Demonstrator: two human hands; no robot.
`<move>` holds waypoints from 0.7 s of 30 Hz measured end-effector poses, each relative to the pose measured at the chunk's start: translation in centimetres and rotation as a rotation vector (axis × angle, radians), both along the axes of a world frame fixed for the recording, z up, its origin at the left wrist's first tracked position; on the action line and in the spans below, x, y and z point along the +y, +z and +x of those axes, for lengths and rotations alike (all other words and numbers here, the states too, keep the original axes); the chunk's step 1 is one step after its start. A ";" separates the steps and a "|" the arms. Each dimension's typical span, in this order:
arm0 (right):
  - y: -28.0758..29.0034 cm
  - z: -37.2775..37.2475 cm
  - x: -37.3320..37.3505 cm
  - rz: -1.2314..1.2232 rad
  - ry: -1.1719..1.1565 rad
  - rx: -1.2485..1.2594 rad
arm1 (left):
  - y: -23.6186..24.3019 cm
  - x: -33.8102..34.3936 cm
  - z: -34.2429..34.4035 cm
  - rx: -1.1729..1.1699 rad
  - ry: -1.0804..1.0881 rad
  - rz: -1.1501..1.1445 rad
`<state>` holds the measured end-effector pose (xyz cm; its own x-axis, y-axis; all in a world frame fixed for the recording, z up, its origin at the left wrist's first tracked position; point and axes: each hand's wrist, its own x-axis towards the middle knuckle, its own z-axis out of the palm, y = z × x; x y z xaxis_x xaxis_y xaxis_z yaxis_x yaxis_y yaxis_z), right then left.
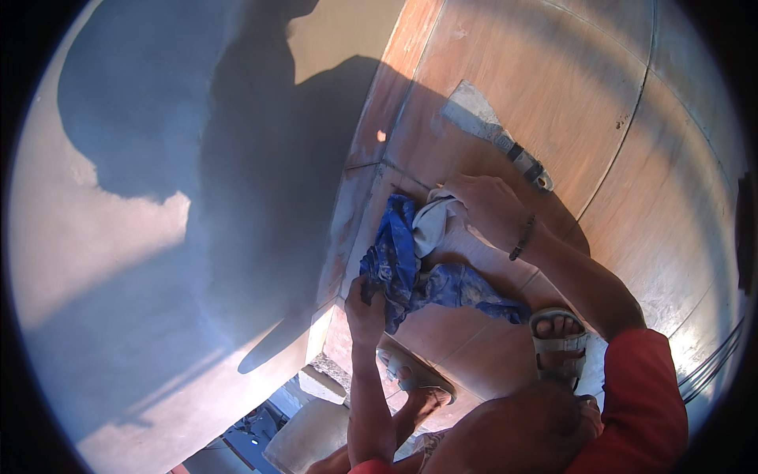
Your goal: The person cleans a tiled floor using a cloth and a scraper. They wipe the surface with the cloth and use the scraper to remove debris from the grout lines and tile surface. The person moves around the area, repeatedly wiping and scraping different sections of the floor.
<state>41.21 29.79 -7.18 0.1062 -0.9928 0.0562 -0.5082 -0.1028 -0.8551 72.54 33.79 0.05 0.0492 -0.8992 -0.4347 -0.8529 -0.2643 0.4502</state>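
Note:
A crumpled blue sheet, dusty with pale smears, lies in folds on the tiled floor between my feet and the wall. Whether it is cloth or plastic I cannot tell. My left hand is closed on its left edge. At its upper right, my right hand grips a whitish, bunched piece that lies against the blue folds; I cannot see whether the two are joined. Beyond my right hand rests a wide-bladed scraper, its pale-coated blade pointing away from me.
A smooth plastered wall rises on the left, with large shadows across it. Wood-toned tiles cover the floor. My sandalled feet are close below the sheet. Dark cables run at the far right.

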 end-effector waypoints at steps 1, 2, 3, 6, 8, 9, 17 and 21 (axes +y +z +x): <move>0.9 -1.1 0.4 0.048 -0.040 -0.086 | 2.2 -0.2 -1.0 0.020 -0.001 0.158; 1.7 -2.0 0.6 0.092 -0.079 -0.180 | 4.3 -0.1 -2.0 0.031 -0.001 0.314; 2.3 -3.0 0.9 0.077 -0.110 -0.248 | 5.3 0.3 -2.9 0.094 0.005 0.398; 3.3 -4.8 1.0 0.045 -0.206 -0.448 | 6.1 0.7 -5.0 0.206 -0.053 0.534; 3.8 -5.4 0.3 0.047 -0.282 -0.567 | 5.1 0.6 -7.0 0.279 -0.091 0.524; 3.9 -5.6 -0.3 0.124 -0.375 -0.705 | 4.6 -0.2 -7.9 0.134 -0.202 0.557; 2.6 -7.4 -10.0 0.131 -1.014 -1.171 | -1.4 -6.2 -16.4 0.134 -0.690 -0.308; 0.1 -10.5 -17.5 -0.078 -1.232 -0.855 | -2.0 -8.2 -20.3 0.604 -0.306 0.144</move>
